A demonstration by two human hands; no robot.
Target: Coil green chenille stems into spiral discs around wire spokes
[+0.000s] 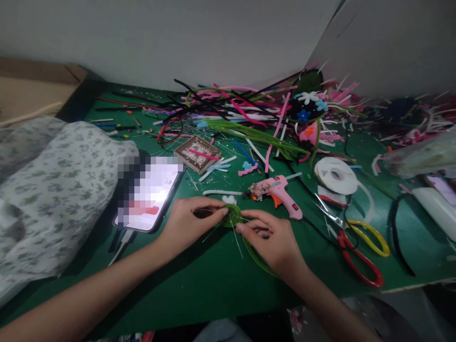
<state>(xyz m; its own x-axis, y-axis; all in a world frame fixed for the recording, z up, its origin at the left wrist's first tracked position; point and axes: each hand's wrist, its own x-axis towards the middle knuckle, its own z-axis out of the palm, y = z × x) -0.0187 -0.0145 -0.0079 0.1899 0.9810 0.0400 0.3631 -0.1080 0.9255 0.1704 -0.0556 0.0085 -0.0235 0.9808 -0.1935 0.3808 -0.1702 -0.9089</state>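
A small round green coil (232,216) with thin wires sticking out of it is held low over the green table, between both hands. My left hand (194,219) pinches its left edge between thumb and fingers. On the right edge, my right hand (272,235) grips the coil with thumb and forefinger. A green strand (259,260) curves down from the coil beneath my right hand. Just behind the coil lies a white flower shape (229,199). The pink glue gun (281,194) rests on its side beyond my right hand.
A lit phone (153,194) with a cable lies left, beside patterned cloth (67,190). Scissors (344,225) and a white ribbon roll (336,175) are on the right. Behind stand a patterned tile (197,153) and heaped fuzzy stems (245,107). The table's front edge is near.
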